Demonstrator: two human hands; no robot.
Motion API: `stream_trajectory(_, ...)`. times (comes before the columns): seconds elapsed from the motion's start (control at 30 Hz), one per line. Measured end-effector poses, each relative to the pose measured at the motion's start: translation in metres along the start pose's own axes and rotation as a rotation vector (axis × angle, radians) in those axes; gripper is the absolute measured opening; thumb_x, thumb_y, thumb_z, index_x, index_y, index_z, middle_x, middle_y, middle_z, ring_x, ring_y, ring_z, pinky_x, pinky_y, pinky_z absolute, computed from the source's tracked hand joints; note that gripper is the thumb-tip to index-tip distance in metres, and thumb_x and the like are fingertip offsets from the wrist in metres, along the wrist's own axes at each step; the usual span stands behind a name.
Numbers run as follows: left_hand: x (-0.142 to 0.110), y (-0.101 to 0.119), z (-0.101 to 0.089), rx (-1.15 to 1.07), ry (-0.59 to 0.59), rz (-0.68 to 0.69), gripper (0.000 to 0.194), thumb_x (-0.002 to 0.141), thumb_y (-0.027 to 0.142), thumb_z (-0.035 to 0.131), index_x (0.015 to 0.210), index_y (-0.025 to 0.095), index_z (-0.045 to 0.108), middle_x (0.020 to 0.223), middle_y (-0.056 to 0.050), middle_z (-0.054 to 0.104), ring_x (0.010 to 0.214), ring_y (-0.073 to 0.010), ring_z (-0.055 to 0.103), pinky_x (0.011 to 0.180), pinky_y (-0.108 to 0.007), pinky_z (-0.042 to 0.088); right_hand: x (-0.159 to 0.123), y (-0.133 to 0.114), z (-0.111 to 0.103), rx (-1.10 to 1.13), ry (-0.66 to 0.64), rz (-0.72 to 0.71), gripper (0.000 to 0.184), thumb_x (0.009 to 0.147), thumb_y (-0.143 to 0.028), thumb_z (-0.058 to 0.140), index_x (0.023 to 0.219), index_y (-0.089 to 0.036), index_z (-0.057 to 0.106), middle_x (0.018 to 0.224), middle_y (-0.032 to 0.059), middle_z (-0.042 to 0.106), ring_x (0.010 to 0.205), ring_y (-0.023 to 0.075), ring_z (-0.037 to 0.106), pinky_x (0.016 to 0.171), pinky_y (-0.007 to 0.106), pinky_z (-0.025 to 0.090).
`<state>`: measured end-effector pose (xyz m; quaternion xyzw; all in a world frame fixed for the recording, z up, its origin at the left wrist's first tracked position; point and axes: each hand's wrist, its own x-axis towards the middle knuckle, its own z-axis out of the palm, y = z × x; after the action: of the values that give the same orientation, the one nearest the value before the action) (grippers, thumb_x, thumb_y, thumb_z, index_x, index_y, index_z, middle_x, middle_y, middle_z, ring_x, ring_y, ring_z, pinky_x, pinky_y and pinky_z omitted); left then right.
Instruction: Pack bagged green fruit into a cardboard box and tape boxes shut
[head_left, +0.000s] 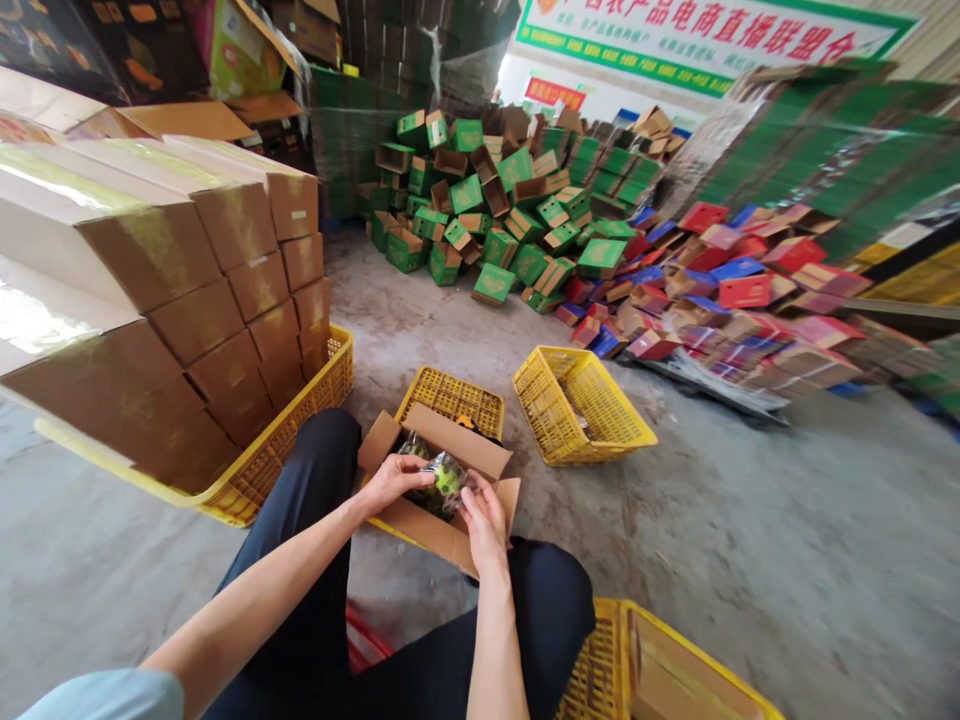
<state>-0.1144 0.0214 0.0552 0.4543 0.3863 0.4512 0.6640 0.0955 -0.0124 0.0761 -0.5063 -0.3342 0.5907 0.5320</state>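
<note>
Between my knees stands a cardboard box (427, 522) with its flaps folded outward. Over its opening, both hands hold a clear plastic bag (447, 474) with something green and dark-spotted inside; the exact kind of content cannot be told. My left hand (399, 480) pinches the bag's left side. On its right side, the fingers of my right hand (484, 510) close on the plastic. Beneath, more wrapped dark green items (415, 445) lie in the box, partly hidden by my hands.
Taped cartons (150, 250) fill a large yellow crate at left. A yellow basket (585, 405) stands ahead right, with an upturned yellow crate (454, 395) behind the box. Another yellow crate (611, 650) sits near my right knee. Green boxes (495, 282) and red-blue boxes (742, 290) lie heaped beyond.
</note>
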Motion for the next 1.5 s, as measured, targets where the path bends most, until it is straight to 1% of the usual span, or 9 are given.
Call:
stream_trajectory(0.1, 0.0, -0.001, 0.0, 0.046, 0.0, 0.02, 0.041, 0.074, 0.05, 0.087, 0.091, 0.013, 0.082, 0.082, -0.005, 0.075, 0.073, -0.0171, 0.063, 0.075, -0.027, 0.047, -0.001, -0.002, 0.002, -0.059, -0.015, -0.017, 0.071, 0.071, -0.047, 0.091, 0.135, -0.029, 0.066, 0.125, 0.0075, 0.076, 0.119, 0.0286, 0.069, 0.099, 0.042, 0.056)
stream_trajectory(0.3, 0.001, -0.004, 0.0, 0.054, 0.008, 0.006, 0.04, 0.074, 0.052, 0.086, 0.08, 0.013, 0.079, 0.073, -0.003, 0.071, 0.07, -0.0166, 0.063, 0.071, -0.027, 0.048, 0.003, 0.001, 0.002, -0.181, -0.058, -0.006, 0.051, 0.068, -0.053, 0.09, 0.108, -0.024, 0.082, 0.113, 0.0079, 0.08, 0.111, 0.0326, 0.072, 0.102, 0.047, 0.055)
stream_trajectory(0.4, 0.0, -0.005, 0.001, -0.06, -0.011, -0.049, 0.051, 0.073, 0.051, 0.089, 0.107, 0.014, 0.08, 0.096, -0.008, 0.077, 0.087, -0.0225, 0.07, 0.083, -0.032, 0.054, 0.004, 0.003, 0.001, -0.16, -0.032, -0.016, 0.046, 0.066, -0.054, 0.091, 0.101, -0.024, 0.084, 0.108, 0.0075, 0.081, 0.109, 0.033, 0.072, 0.099, 0.046, 0.057)
stream_trajectory(0.5, -0.001, -0.006, 0.005, -0.195, -0.041, -0.071, 0.084, 0.069, 0.045, 0.094, 0.142, 0.017, 0.062, 0.128, -0.015, 0.071, 0.11, -0.0289, 0.07, 0.097, -0.041, 0.053, 0.005, 0.006, 0.0, -0.125, 0.012, -0.017, 0.045, 0.065, -0.053, 0.091, 0.098, -0.024, 0.084, 0.105, 0.0072, 0.081, 0.103, 0.0313, 0.074, 0.093, 0.043, 0.058)
stream_trajectory(0.7, -0.001, -0.006, 0.016, -0.242, -0.253, -0.071, 0.071, 0.064, 0.039, 0.097, 0.126, 0.016, 0.072, 0.127, -0.014, 0.072, 0.121, -0.032, 0.066, 0.112, -0.044, 0.044, 0.005, 0.01, 0.001, -0.066, 0.042, -0.013, 0.045, 0.065, -0.056, 0.09, 0.095, -0.024, 0.082, 0.097, 0.0057, 0.082, 0.087, 0.0268, 0.075, 0.081, 0.039, 0.06)
stream_trajectory(0.83, -0.002, -0.006, 0.016, -0.2, -0.22, -0.07, 0.059, 0.067, 0.041, 0.095, 0.116, 0.015, 0.072, 0.117, -0.013, 0.075, 0.11, -0.0282, 0.07, 0.103, -0.039, 0.048, 0.005, 0.009, 0.003, -0.112, 0.018, -0.027, 0.044, 0.067, -0.058, 0.088, 0.093, -0.024, 0.081, 0.094, 0.0049, 0.081, 0.093, 0.0287, 0.074, 0.084, 0.04, 0.06)
stream_trajectory(1.07, -0.003, -0.009, 0.012, -0.166, -0.136, -0.079, 0.058, 0.069, 0.042, 0.094, 0.113, 0.015, 0.068, 0.111, -0.011, 0.073, 0.096, -0.0212, 0.069, 0.085, -0.029, 0.05, 0.008, 0.008, 0.005, -0.084, 0.005, -0.051, 0.055, 0.07, -0.054, 0.088, 0.116, -0.027, 0.076, 0.122, 0.0068, 0.077, 0.116, 0.0311, 0.07, 0.098, 0.042, 0.057)
stream_trajectory(1.33, -0.004, -0.007, 0.011, -0.137, -0.151, -0.14, 0.059, 0.077, 0.05, 0.086, 0.123, 0.018, 0.067, 0.116, -0.01, 0.072, 0.093, -0.0208, 0.07, 0.082, -0.03, 0.053, 0.013, 0.016, -0.006, -0.05, 0.142, -0.051, 0.044, 0.066, -0.057, 0.089, 0.092, -0.023, 0.077, 0.087, 0.0025, 0.078, 0.078, 0.0211, 0.07, 0.072, 0.033, 0.056)
stream_trajectory(1.5, -0.001, -0.009, 0.009, -0.128, -0.101, -0.076, 0.072, 0.072, 0.047, 0.091, 0.132, 0.016, 0.065, 0.113, -0.012, 0.074, 0.094, -0.0224, 0.07, 0.084, -0.032, 0.053, 0.012, 0.013, -0.005, 0.005, 0.129, -0.059, 0.044, 0.068, -0.053, 0.089, 0.098, -0.024, 0.076, 0.095, 0.0028, 0.079, 0.08, 0.0191, 0.07, 0.074, 0.031, 0.057)
